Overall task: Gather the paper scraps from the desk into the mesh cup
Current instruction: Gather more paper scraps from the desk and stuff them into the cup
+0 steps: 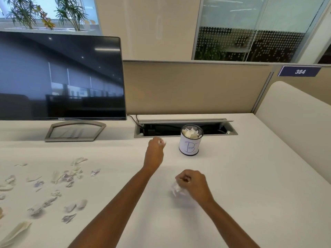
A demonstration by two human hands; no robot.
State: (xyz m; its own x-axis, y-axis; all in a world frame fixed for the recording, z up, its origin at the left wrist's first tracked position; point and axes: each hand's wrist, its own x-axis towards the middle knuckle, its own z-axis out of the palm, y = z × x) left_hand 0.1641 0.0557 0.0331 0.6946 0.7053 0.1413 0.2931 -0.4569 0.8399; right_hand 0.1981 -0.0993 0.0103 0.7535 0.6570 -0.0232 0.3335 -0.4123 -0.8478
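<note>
**Both hands loaded, cup almost full, main pile waiting at 9 o'clock**

We tag the black mesh cup [191, 146], wrapped in a white paper label with blue letters. It stands upright on the white desk [250, 176] at about 1 o'clock from frame centre, just in front of the grey recessed cable slot [161, 130]. White paper is heaped to its rim. We judge it sits mid-desk at the back so either hand can reach it.

The left hand [155, 149] is on an arm stretched toward 12 o'clock. It is near the cup, at the cup's 9 o'clock, and not over the rim. Its fingers are curled, with the tips pinching a small white scrap [162, 141]. That spot is blurred, so we cannot tell how many pieces it holds. We judge it is about to drop them in.

The right hand [192, 182] is at the cup's 6 o'clock, well apart from it and low over the desk, knuckles up. Its fingers are curled round a crumpled white paper wad [176, 190]. We cannot tell if the wad touches the desk. We judge both grips are tight because light paper slips easily.

Torn white paper scraps [62, 178] lie scattered at the frame's 8 to 9 o'clock, in front of the black flat monitor [60, 76] and well apart from the cup. By our judgement most of the gathering is not yet done.
</note>
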